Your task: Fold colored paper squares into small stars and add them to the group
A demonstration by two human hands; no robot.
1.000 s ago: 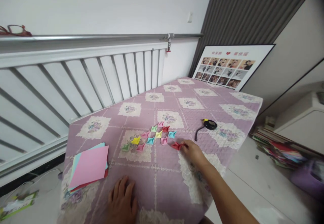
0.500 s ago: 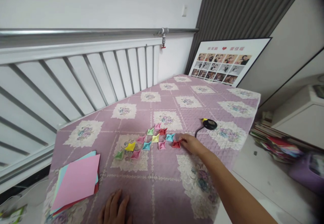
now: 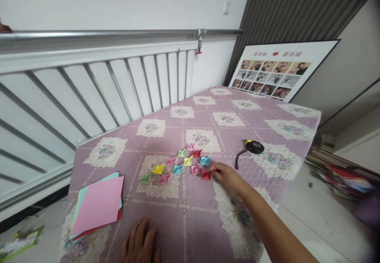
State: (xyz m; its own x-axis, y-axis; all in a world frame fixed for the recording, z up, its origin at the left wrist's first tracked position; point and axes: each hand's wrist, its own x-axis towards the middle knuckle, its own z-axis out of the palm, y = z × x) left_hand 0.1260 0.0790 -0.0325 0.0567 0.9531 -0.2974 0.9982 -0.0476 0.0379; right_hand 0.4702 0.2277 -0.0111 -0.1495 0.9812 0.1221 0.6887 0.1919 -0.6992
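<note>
Several small folded paper pieces, pointed at the corners, lie grouped in the middle of the flowered tablecloth. My right hand pinches the corner of a red folded paper piece at the group's near right end. Close around it are a pink piece and a blue piece. Others include a pale yellow piece, a bright yellow piece and a green piece. At the near edge, my left hand rests on the cloth with fingers stretched out, holding nothing.
A stack of coloured paper sheets, pink on top, lies at the left. Right of the pieces is a black tape measure with a strap. A white radiator runs along the back left; a photo board leans behind the table.
The red piece in my right hand has shifted toward me and slightly left, relative to the blue piece. The view has turned a little left; my left hand stays flat on the cloth.
</note>
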